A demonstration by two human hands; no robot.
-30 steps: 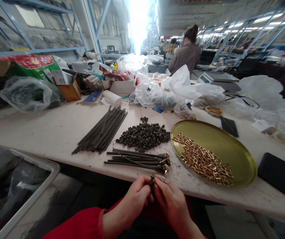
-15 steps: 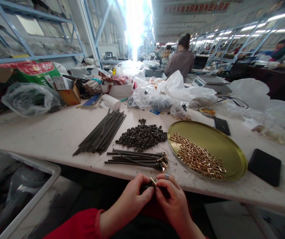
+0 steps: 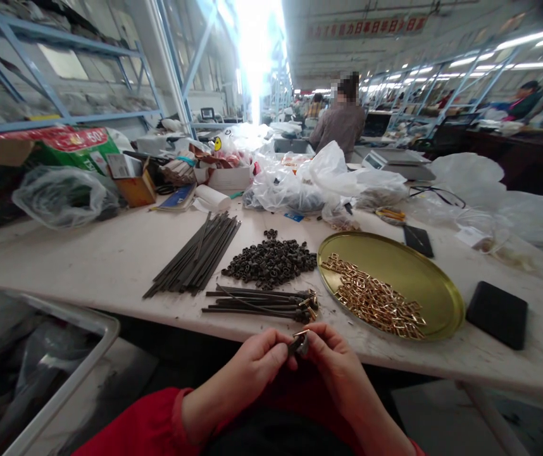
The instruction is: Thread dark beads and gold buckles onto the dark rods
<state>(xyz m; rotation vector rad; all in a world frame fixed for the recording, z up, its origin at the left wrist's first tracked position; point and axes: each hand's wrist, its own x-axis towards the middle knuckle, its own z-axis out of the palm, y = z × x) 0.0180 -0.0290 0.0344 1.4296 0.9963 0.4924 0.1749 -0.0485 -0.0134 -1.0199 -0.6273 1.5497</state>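
Close to the table's front edge, my left hand (image 3: 264,358) pinches a short visible piece of dark strap (image 3: 294,346) between thumb and fingers. My right hand (image 3: 335,358) is closed at the strap's end, its fingertips on a small gold buckle (image 3: 301,332). Most of the strap is hidden by the hands. Just beyond them lie several dark straps with gold buckles on their ends (image 3: 257,303). Behind those is a heap of small dark loops (image 3: 271,261). A round gold tray (image 3: 407,263) to the right holds a pile of gold buckles (image 3: 376,296).
Plain dark strips (image 3: 195,256) lie in a bundle on the left of the white table (image 3: 86,253). A black flat case (image 3: 498,315) and a phone-like black object (image 3: 418,241) rest at right. Plastic bags (image 3: 319,180) line the back; a person (image 3: 340,120) stands beyond.
My right hand has turned and its fingers have shifted round the strap's end. The gold buckle has changed angle, and more dark strap shows between the hands. The view has moved slightly.
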